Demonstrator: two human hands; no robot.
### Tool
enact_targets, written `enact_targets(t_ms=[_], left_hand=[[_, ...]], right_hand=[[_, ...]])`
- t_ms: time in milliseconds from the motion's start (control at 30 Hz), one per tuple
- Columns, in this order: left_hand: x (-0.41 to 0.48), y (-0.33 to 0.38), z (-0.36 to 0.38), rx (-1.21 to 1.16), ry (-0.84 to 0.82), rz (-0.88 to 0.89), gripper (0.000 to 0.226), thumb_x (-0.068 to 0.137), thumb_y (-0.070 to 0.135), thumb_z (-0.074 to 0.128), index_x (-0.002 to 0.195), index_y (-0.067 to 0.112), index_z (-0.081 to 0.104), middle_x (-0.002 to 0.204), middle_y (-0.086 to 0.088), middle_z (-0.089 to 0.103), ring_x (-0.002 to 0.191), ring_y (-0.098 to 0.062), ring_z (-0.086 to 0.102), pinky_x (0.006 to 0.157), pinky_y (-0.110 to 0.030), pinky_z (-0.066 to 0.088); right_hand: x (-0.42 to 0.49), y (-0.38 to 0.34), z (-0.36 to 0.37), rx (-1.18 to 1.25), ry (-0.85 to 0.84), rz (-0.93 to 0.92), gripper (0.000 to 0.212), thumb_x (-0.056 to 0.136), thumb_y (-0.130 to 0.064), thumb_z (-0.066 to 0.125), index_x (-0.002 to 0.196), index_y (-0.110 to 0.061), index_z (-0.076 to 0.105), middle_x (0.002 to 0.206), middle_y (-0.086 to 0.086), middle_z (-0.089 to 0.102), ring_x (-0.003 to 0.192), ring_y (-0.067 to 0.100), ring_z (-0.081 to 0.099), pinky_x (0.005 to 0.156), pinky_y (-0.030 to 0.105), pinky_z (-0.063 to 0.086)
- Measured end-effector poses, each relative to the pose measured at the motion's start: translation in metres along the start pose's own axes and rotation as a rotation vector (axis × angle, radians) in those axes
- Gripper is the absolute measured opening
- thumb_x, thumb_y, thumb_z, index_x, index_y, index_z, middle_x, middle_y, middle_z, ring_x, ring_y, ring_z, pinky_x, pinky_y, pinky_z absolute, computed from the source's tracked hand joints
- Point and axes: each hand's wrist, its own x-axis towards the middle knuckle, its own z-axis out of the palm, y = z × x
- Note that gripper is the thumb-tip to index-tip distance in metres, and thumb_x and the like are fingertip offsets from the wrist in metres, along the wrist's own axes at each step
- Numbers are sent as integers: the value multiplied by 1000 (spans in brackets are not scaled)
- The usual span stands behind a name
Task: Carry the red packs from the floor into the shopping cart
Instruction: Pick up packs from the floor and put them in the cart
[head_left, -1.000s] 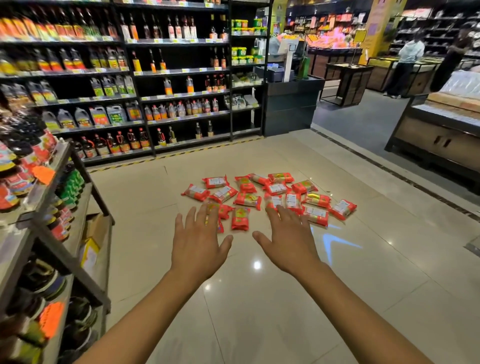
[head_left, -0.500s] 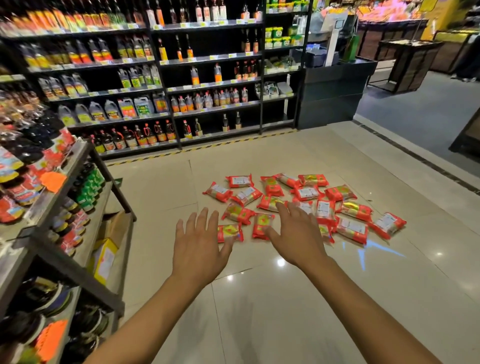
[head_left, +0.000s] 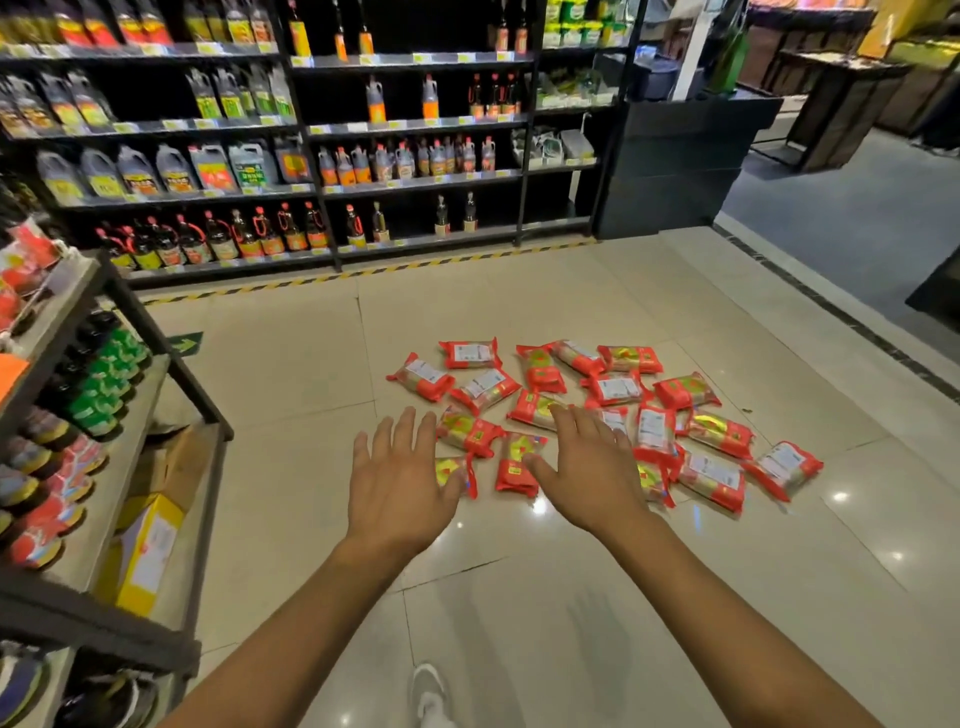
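Plainly the task is at its opening step, the reach for a first pick-up: every pack seen lies on the tiled floor (head_left: 291, 374), and no shopping cart is in view.

On the left stands a low rack (head_left: 135, 405) of jars, with one yellow cardboard box (head_left: 150, 551) on its lower shelf. Next comes the left hand (head_left: 400, 483), held out palm down with its fingers straight and spread, holding nothing. It hangs over the near left edge of the pile, and one pack (head_left: 462, 478) shows just past its thumb.

The red packs (head_left: 615, 388) lie in one loose cluster in the middle of the aisle, some overlapping, in front of the bottle shelves (head_left: 415, 176). About eighteen can be counted. The figure is not firm, since the hands hide parts of a few.

The right hand (head_left: 592, 473) is likewise flat, spread and empty, over the near middle of the cluster. One upright pack (head_left: 519, 462) lies between the two hands. Both hands seem to be above the packs rather than touching them, though contact cannot be ruled out.

One white shoe (head_left: 430, 691) shows at the bottom edge, so the person appears to be standing. The next move would call for bending low, closing the fingers round the nearest packs, and then finding the cart, probably behind or to one side.
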Motion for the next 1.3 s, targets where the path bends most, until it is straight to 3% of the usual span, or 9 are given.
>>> enact_targets(t_ms=[67,200,267,367,467,833,933,1067,1300], left_hand=[[39,-11,3,-13,-39,-5,79,99,64,28,163,17,25,170,-11,25,155,-33,24,125,-53,17],[108,-29,15,-102,-22,34,81,87,62,38,140,5,60,142,-22,61,129,-45,58,106,-64,45],[137,-33,20,-121,-45,32,78,89,60,46,143,5,57,144,-21,59,132,-44,55,107,-62,42],[175,-39,31,-104,-84,30,77,98,61,43,158,12,35,163,-14,38,150,-36,34,120,-56,25],[212,-42,50,-120,-133,11,78,102,61,42,163,17,24,170,-11,25,155,-33,24,125,-53,18],[373,-45,136,-152,-240,-102,76,100,57,51,158,13,34,164,-12,36,148,-33,35,120,-49,26],[426,-44,182,-173,-304,-176,76,100,58,49,160,14,30,166,-10,33,150,-32,33,120,-46,25],[483,-45,266,-179,-440,-271,76,101,56,48,161,13,28,166,-11,32,149,-34,33,119,-46,27],[531,-64,473,-401,-556,-608,71,100,54,54,156,15,36,154,-17,45,136,-43,46,106,-49,40]], right_hand=[[38,-9,1,-5,2,11,73,103,-59,40,162,-20,21,166,7,30,153,28,28,123,51,22],[100,-22,4,1,-10,29,74,103,-59,41,162,-20,21,166,7,31,152,28,29,122,51,24],[127,-22,7,2,-19,55,74,102,-60,42,161,-20,23,164,7,35,150,28,33,124,52,24],[159,-16,13,16,-40,101,75,101,-63,41,161,-19,25,164,7,35,151,28,33,125,52,21],[192,-6,19,30,-59,134,76,100,-62,46,160,-19,27,163,6,37,148,30,37,120,48,29],[373,44,93,112,-171,181,75,101,-58,47,158,-14,28,159,12,41,145,33,39,113,48,38],[438,62,130,137,-204,197,74,102,-54,50,159,-13,28,159,13,42,146,35,37,114,48,36],[512,95,203,198,-318,283,73,100,-54,53,155,-13,29,148,18,51,134,40,49,105,48,43],[587,153,390,271,-436,422,87,95,-58,61,160,-15,23,149,17,48,134,39,49,105,49,42]])
